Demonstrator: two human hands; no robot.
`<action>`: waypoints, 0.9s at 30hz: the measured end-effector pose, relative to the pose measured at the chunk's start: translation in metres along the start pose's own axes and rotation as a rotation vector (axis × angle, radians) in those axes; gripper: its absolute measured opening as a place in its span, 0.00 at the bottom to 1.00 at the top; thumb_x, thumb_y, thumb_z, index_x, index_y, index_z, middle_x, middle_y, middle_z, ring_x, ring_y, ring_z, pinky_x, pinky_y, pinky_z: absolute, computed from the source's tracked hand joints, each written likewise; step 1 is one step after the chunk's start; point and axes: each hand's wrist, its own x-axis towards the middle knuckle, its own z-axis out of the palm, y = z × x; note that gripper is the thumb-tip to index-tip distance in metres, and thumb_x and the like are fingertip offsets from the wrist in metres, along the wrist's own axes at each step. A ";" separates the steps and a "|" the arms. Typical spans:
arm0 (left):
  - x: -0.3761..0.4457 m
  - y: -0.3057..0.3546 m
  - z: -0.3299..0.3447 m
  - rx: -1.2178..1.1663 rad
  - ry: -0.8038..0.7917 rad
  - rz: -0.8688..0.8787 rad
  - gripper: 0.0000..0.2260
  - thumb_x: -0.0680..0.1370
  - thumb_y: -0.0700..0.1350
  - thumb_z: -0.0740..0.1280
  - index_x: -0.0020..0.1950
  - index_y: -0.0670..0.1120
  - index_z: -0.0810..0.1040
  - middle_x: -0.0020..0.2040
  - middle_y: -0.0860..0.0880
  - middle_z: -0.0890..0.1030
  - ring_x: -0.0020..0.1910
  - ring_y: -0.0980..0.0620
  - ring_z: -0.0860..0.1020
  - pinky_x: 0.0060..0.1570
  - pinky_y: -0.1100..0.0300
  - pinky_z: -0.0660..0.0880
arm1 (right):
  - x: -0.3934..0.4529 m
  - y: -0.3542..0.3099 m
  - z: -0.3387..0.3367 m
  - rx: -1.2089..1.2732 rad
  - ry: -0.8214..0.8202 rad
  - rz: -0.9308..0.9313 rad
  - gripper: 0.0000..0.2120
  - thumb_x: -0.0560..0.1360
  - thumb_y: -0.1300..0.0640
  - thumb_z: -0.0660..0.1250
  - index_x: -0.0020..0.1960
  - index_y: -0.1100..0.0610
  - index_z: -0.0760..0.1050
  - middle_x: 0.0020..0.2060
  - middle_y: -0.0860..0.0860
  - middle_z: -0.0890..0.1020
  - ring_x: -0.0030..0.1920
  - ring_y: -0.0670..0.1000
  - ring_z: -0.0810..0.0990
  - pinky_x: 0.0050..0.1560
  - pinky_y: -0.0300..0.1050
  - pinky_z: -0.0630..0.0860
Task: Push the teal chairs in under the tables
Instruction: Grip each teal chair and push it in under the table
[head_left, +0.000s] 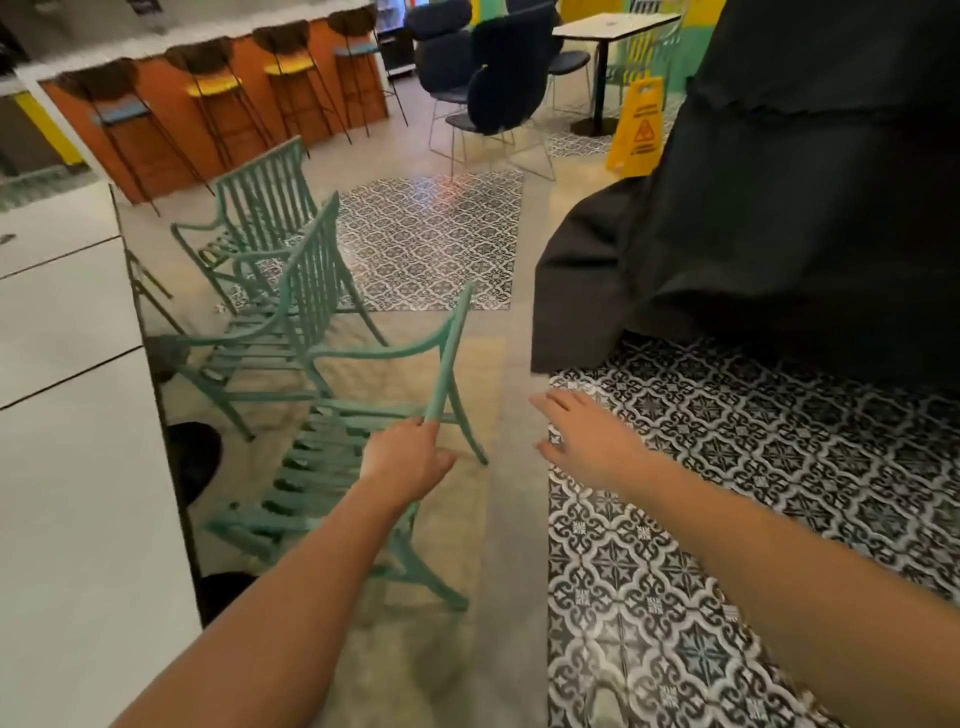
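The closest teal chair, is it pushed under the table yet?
Not fully. The closest teal chair has its seat and back still out beside the white table; the left hand grips its back.

Only one sign showed lettering: a yellow wet-floor sign (636, 124) that stood on the floor just beside the black pedestal of the far table (615, 23). It carried a triangular slipping-figure pictogram, but its lines of text were too blurred to read.

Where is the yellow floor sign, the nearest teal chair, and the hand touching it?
Yellow sign (640, 124): head view, on its front panel.
Nearest teal chair (451, 343): head view, on its back rail.
Left hand (405, 454): head view, on the back of the hand.
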 end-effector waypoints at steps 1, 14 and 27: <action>0.018 0.006 -0.005 0.008 -0.012 -0.018 0.25 0.78 0.59 0.59 0.70 0.47 0.69 0.62 0.45 0.76 0.59 0.43 0.76 0.54 0.49 0.75 | 0.019 0.016 -0.006 -0.001 -0.008 -0.029 0.28 0.79 0.47 0.60 0.75 0.55 0.58 0.72 0.54 0.65 0.72 0.56 0.61 0.71 0.48 0.58; 0.217 -0.021 0.020 -0.012 -0.069 -0.169 0.24 0.78 0.63 0.57 0.65 0.48 0.71 0.61 0.47 0.75 0.59 0.45 0.76 0.53 0.49 0.73 | 0.269 0.087 0.026 -0.006 -0.102 -0.323 0.30 0.78 0.45 0.60 0.76 0.56 0.58 0.73 0.55 0.65 0.72 0.56 0.61 0.73 0.49 0.57; 0.265 -0.057 0.041 -0.395 -0.357 -0.458 0.30 0.75 0.68 0.60 0.73 0.54 0.67 0.71 0.51 0.71 0.68 0.49 0.71 0.63 0.52 0.70 | 0.430 0.088 0.070 -0.036 -0.463 -0.807 0.32 0.80 0.40 0.56 0.78 0.51 0.52 0.77 0.51 0.57 0.77 0.52 0.50 0.75 0.50 0.48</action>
